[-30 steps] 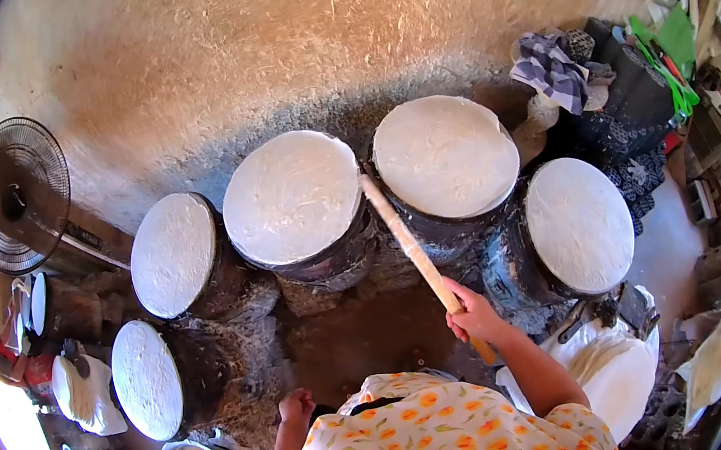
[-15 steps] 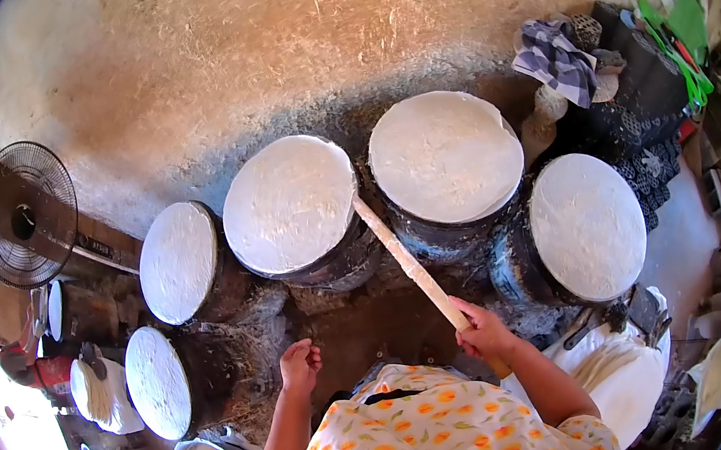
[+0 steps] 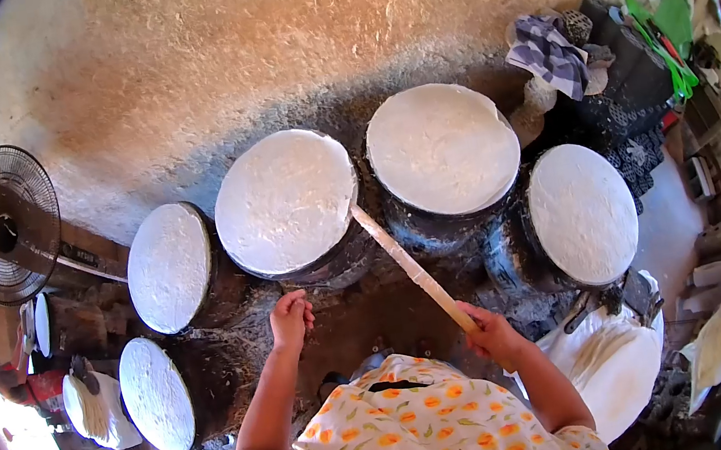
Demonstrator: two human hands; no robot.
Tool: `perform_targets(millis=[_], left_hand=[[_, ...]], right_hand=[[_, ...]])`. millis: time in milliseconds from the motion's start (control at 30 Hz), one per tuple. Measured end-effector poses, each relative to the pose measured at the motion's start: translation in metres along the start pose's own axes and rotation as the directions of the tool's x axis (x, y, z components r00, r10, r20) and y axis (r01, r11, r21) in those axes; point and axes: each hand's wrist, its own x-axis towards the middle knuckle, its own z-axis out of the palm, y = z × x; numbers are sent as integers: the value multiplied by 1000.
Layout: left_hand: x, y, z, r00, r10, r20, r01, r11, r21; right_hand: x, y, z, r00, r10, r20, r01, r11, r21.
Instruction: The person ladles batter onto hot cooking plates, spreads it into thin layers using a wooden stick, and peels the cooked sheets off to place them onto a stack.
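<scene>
One flat wooden stick (image 3: 412, 267), gripped by the right hand (image 3: 492, 335), sits tip-first at the right rim of a white-topped drum (image 3: 285, 203), left hand (image 3: 290, 322) loosely curled, visibly unladen; apparent step: edge work, calling for a steady, shallow tip.

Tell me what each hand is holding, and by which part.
The right hand grips the stick by its near end; the left hand, loosely curled, holds nothing that shows.
</scene>
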Motion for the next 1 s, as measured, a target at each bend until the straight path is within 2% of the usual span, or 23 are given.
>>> perform_targets(millis=[133, 200, 233, 367, 433, 767, 867, 1000], left_hand=[[0, 2, 6, 999, -16, 40, 18, 999, -40], [-6, 2, 7, 998, -27, 55, 29, 999, -34], [-10, 1, 7, 997, -56, 55, 57, 998, -26], [-17, -4, 4, 994, -68, 80, 66, 998, 22], [-18, -5, 8, 995, -66, 80, 65, 998, 14], [-34, -7, 8, 995, -83, 58, 87, 994, -73], [-40, -13, -1, 995, -91, 39, 94, 992, -81], [-41, -10, -5, 996, -78, 37, 81, 994, -72]], right_hand=[[14, 38, -4, 1000, 21, 3, -21, 999, 41], [16, 70, 3, 998, -17, 62, 14, 999, 46], [-7, 43, 14, 996, 80, 30, -79, 996, -32], [-28, 44, 5, 991, 47, 126, -50, 998, 25], [-27, 26, -1, 999, 41, -5, -40, 983, 177], [1, -2, 7, 997, 22, 79, -32, 991, 130], [10, -20, 10, 992, -4, 130, -20, 983, 184], [48, -47, 23, 983, -117, 141, 83, 969, 231]])
